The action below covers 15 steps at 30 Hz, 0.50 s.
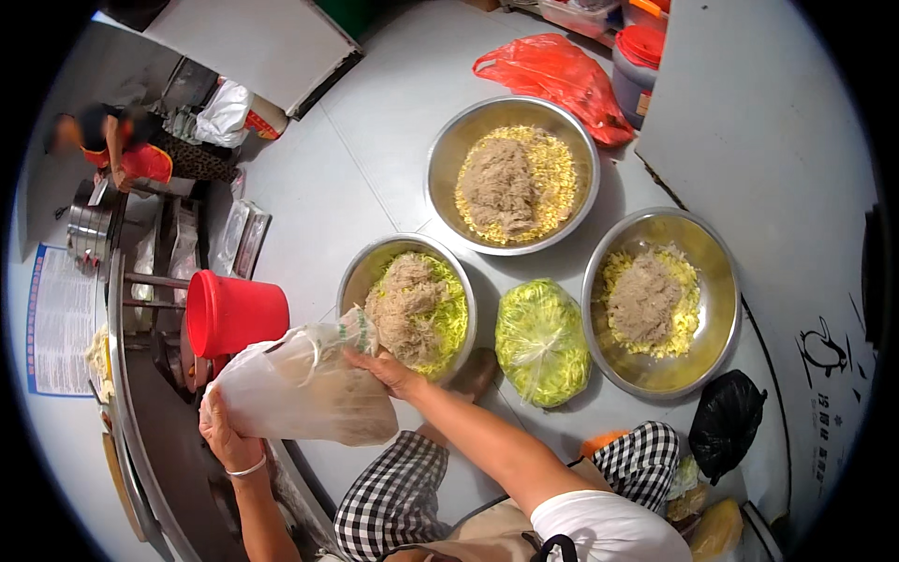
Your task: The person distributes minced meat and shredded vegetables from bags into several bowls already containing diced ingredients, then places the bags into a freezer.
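Between my two hands is a translucent plastic bag (309,393) with a brownish mass showing in its lower right end. My left hand (223,428), with a bangle at the wrist, grips the bag's left side. My right hand (386,371) pinches its upper right part beside the left steel bowl (349,275). That bowl holds light-brown shredded stuff (406,309) over green shreds (453,319). Similar brown stuff lies on yellow bits in the upper steel bowl (441,172) and in the right steel bowl (716,295). A clear bag of green shreds (542,344) sits among the bowls.
A red bucket (242,314) stands left, by a metal-edged worktable (130,393). A red plastic bag (555,74) and lidded tubs (638,63) lie beyond the bowls. At right is a black plastic bag (727,421). Another person (126,147) stands at far left.
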Each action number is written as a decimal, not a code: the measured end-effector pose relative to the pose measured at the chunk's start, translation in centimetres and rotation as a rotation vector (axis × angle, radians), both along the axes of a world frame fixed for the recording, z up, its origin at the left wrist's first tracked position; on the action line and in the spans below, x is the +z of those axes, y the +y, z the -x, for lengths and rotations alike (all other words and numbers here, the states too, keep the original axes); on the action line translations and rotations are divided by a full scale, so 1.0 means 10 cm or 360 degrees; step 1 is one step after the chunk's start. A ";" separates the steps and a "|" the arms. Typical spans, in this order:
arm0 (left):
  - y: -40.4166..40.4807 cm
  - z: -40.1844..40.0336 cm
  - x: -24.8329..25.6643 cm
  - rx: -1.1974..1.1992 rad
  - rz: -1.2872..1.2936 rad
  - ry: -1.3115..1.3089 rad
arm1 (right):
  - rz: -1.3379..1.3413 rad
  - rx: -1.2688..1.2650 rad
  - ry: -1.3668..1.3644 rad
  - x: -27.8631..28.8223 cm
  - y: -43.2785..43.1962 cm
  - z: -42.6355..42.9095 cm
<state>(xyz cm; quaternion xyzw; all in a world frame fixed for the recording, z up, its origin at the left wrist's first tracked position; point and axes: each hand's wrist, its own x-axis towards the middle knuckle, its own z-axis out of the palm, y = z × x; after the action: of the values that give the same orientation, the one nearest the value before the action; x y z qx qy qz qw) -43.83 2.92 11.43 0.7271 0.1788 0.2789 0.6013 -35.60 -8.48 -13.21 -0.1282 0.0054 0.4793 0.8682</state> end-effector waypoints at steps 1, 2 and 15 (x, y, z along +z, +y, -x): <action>-0.07 -0.02 0.04 -0.0010 -0.0005 -0.0002 | 0.0049 -0.0025 -0.0024 0.00 -0.03 0.01; -0.11 -0.03 0.11 -0.0010 -0.0030 -0.0016 | 0.0043 -0.0031 -0.0028 0.08 -0.06 -0.01; -0.37 -1.03 0.41 -0.0472 0.0072 -0.0079 | -0.0259 -0.0405 -0.0204 0.25 -0.66 -0.62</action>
<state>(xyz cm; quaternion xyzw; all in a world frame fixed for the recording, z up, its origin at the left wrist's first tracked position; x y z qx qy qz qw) -33.58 -0.80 15.57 0.7247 0.0608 0.2008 0.6564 -29.41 -15.06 -10.67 -0.0861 -0.0726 0.3550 0.9281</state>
